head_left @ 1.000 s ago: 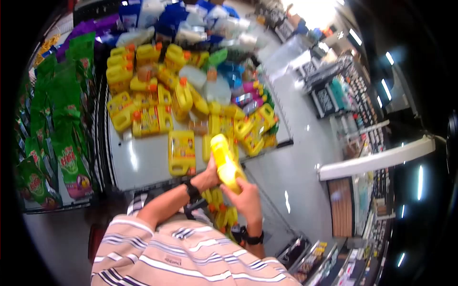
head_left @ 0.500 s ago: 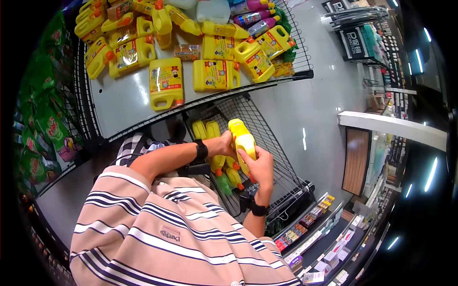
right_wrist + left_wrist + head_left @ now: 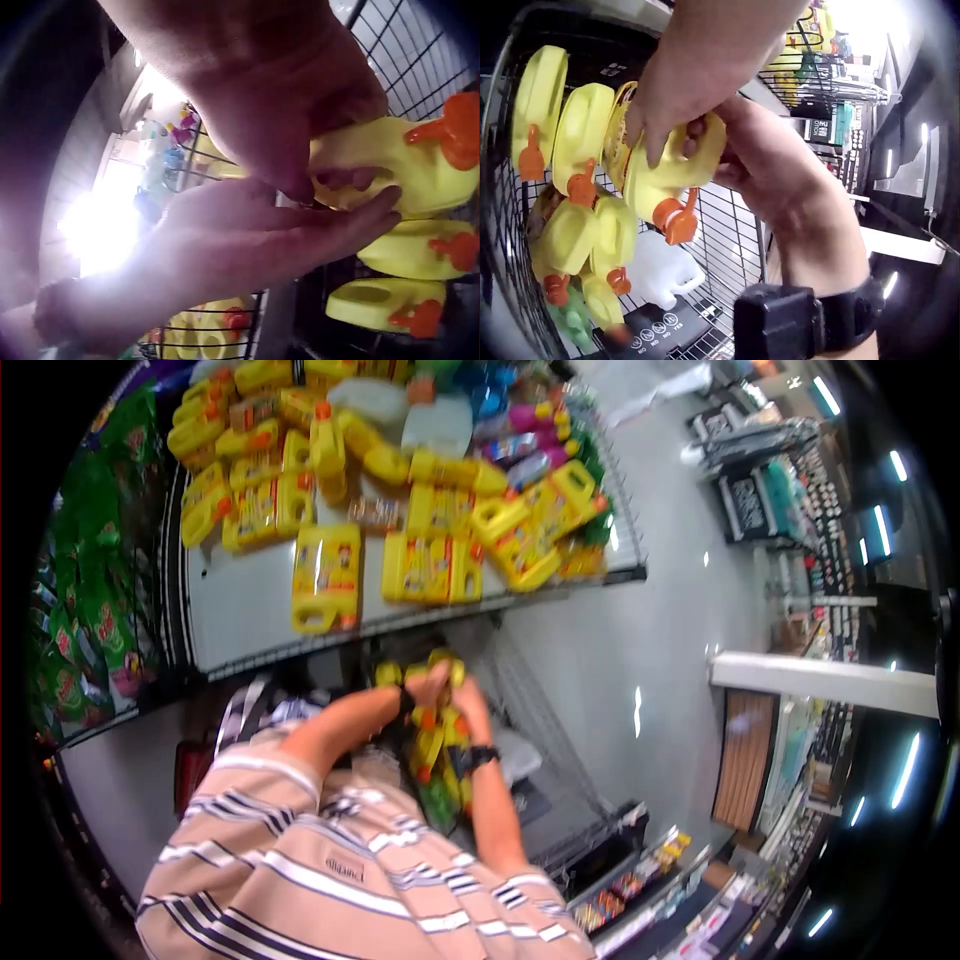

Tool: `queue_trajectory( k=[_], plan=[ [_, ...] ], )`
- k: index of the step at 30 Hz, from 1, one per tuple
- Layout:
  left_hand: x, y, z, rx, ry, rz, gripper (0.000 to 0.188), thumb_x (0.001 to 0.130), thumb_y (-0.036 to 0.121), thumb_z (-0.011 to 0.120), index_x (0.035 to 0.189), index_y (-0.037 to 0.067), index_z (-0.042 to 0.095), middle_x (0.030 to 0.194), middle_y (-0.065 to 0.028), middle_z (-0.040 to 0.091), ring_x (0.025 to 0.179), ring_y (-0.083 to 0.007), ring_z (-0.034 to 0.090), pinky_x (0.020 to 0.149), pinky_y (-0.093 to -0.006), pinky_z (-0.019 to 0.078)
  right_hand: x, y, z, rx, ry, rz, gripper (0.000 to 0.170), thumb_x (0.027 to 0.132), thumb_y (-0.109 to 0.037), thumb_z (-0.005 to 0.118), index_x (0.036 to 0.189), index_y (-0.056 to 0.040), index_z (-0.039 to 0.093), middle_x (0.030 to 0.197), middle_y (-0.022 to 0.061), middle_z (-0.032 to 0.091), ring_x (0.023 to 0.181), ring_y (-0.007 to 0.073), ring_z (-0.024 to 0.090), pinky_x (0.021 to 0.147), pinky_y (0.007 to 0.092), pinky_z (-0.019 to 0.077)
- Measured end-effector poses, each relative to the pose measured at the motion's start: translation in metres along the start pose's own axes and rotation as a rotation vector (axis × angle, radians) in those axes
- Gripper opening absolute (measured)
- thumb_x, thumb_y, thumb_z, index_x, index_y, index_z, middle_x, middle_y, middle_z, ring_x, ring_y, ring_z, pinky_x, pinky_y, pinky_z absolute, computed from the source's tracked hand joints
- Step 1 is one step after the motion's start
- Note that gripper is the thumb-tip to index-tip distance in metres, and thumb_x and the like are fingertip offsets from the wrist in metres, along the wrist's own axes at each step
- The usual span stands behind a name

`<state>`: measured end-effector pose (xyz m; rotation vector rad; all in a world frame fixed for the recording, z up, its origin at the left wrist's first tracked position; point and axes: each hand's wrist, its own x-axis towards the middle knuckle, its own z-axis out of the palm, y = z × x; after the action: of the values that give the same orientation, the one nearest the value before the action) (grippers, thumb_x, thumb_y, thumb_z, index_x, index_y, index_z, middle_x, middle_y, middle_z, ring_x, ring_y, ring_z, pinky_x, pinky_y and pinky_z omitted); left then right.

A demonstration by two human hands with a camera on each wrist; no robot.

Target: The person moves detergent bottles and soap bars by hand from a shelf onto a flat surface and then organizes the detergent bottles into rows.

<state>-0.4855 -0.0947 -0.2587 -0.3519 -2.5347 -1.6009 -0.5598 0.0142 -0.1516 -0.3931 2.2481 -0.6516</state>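
Observation:
A yellow jug with an orange cap (image 3: pixel 649 186) is held low among other yellow jugs in a wire cart (image 3: pixel 735 238). My right hand (image 3: pixel 277 97) curls its fingers through the jug's handle opening. My left hand (image 3: pixel 686 86) lies over the jug from the opposite side, its fingers fairly straight against the yellow side. In the head view, the left hand (image 3: pixel 425 685) and right hand (image 3: pixel 468 698) are close together above the cart, and only part of the jug shows. Two jugs (image 3: pixel 585 131) (image 3: pixel 540 105) stand beside the held one.
A white jug (image 3: pixel 656 266), green bottle (image 3: pixel 571 319) and more yellow jugs lie lower in the cart. Beyond its edge is a wire-edged display (image 3: pixel 245 605) of yellow jugs, with green bags (image 3: pixel 95 590) at the left.
Both hands have lowered the yellow jug from above the cart to beside the other jugs, moving left in the head view. The view has also shifted.

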Motion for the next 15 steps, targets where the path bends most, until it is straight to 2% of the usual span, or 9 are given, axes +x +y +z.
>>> queue_trajectory(
  k=[1,2,3,4,5,7,10,13,15],
  plan=[
    [0.007,0.026,-0.023,-0.468,-0.081,-0.424,0.063,0.073,0.008,0.067,0.125,0.008,0.031,0.092,-0.0059,0.05,0.082,-0.0133,0.051,0.06,-0.0305,0.0442,-0.006,-0.011,-0.001,0.206,-0.054,-0.158,0.039,0.082,-0.033,0.051,0.1,0.0005,0.058,0.099,0.0232,0.06,0.098,0.0319,0.058,0.077,0.0385,0.0453],
    [0.024,0.06,-0.061,-0.657,-0.24,-0.571,0.067,0.073,0.008,0.066,0.128,0.01,0.028,0.102,-0.0075,0.05,0.092,-0.017,0.052,0.072,-0.0316,0.0446,0.015,0.011,0.019,-0.008,-0.091,-0.164,0.036,0.083,-0.029,0.051,0.104,-0.0003,0.056,0.104,0.0222,0.059,0.101,0.0298,0.057,0.08,0.0369,0.0443],
    [0.004,0.007,-0.012,-0.887,0.076,-0.346,0.053,0.08,0.024,0.06,0.125,0.01,0.035,0.104,-0.0093,0.051,0.094,-0.0217,0.051,0.08,-0.0358,0.0423,0.04,0.055,0.06,0.175,0.035,-0.279,0.037,0.082,-0.029,0.055,0.108,-0.002,0.055,0.106,0.0223,0.058,0.099,0.0302,0.057,0.079,0.0401,0.0445],
    [0.017,0.003,-0.014,-1.16,0.145,-0.832,0.049,0.082,0.03,0.055,0.123,0.009,0.039,0.108,-0.0108,0.05,0.097,-0.0231,0.05,0.083,-0.0381,0.0409,0.046,0.058,0.068,-0.022,-0.047,-0.105,0.038,0.085,-0.03,0.049,0.11,-0.0003,0.053,0.108,0.0226,0.057,0.1,0.0352,0.056,0.079,0.0413,0.0443],
    [0.03,0.001,-0.019,-1.415,0.22,-1.334,0.047,0.083,0.035,0.049,0.12,0.008,0.043,0.111,-0.0123,0.049,0.099,-0.0246,0.048,0.086,-0.0404,0.0395,0.035,0.046,0.066,0.037,0.016,-0.096,0.037,0.087,-0.029,0.045,0.107,0.0013,0.054,0.107,0.0229,0.058,0.099,0.0384,0.054,0.079,0.0416,0.0442],
    [0.039,0.029,-0.04,-1.231,0.326,-1.429,0.041,0.085,0.039,0.041,0.107,0.006,0.051,0.114,-0.0093,0.05,0.102,-0.0261,0.045,0.089,-0.046,0.0356,0.04,0.033,0.067,0.08,-0.025,0.098,0.038,0.085,-0.032,0.045,0.103,-0.0009,0.058,0.102,0.022,0.06,0.097,0.0377,0.055,0.077,0.0427,0.0445],
    [0.029,0.018,-0.05,-1.397,0.401,-1.44,0.044,0.086,0.035,0.042,0.117,0.003,0.046,0.124,-0.0147,0.042,0.111,-0.029,0.04,0.092,-0.0416,0.036,0.069,0.05,0.081,0.119,-0.048,0.012,0.04,0.083,-0.036,0.048,0.104,-0.0044,0.06,0.104,0.0213,0.059,0.098,0.0372,0.056,0.078,0.0432,0.0447],
    [0.026,0.021,-0.063,-1.413,0.395,-1.289,0.046,0.087,0.032,0.044,0.122,0.001,0.041,0.127,-0.0165,0.039,0.111,-0.0298,0.042,0.093,-0.0437,0.037,0.045,0.027,0.055,-0.012,0.054,0.141,0.043,0.077,-0.04,0.054,0.104,-0.0077,0.06,0.104,0.0194,0.06,0.099,0.0368,0.056,0.079,0.0435,0.0456],
    [0.036,0.031,-0.078,-1.347,0.417,-1.371,0.048,0.087,0.029,0.047,0.125,0.001,0.037,0.127,-0.0184,0.041,0.111,-0.0318,0.045,0.093,-0.0452,0.0386,0.069,0.068,0.08,-0.099,0.117,0.076,0.046,0.078,-0.04,0.053,0.106,-0.0037,0.057,0.101,0.0208,0.061,0.097,0.0386,0.056,0.078,0.0439,0.0459]
  ],
)
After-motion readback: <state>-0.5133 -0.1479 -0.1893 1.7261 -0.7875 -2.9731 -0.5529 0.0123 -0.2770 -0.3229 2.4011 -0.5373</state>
